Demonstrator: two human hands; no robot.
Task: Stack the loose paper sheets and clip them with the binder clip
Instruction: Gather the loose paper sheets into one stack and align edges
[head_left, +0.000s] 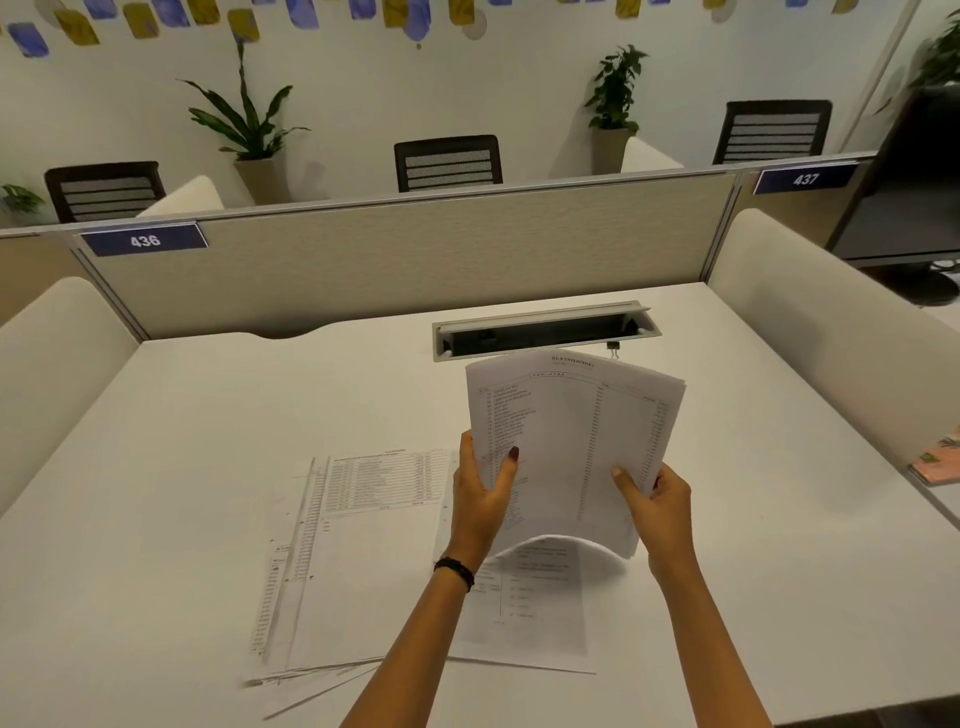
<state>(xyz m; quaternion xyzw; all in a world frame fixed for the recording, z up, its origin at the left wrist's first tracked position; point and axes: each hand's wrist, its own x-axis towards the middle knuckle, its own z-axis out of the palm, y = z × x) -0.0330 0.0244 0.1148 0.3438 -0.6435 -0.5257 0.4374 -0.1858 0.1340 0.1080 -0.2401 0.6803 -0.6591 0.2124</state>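
I hold a bundle of printed paper sheets (571, 441) upright above the white desk (182, 467), its lower edge bowed. My left hand (480, 499) grips its left edge, thumb on the front. My right hand (657, 506) grips the lower right edge. More loose printed sheets (363, 561) lie fanned out flat on the desk below and to the left of my hands. A small black binder clip (614, 347) lies on the desk just behind the held bundle, beside the cable tray.
An open metal cable tray (545, 332) is set into the desk at the back. Beige partition panels (415, 260) wall the desk at the back and both sides. A pink booklet (937, 462) lies at the right edge. A dark monitor (914, 182) stands far right.
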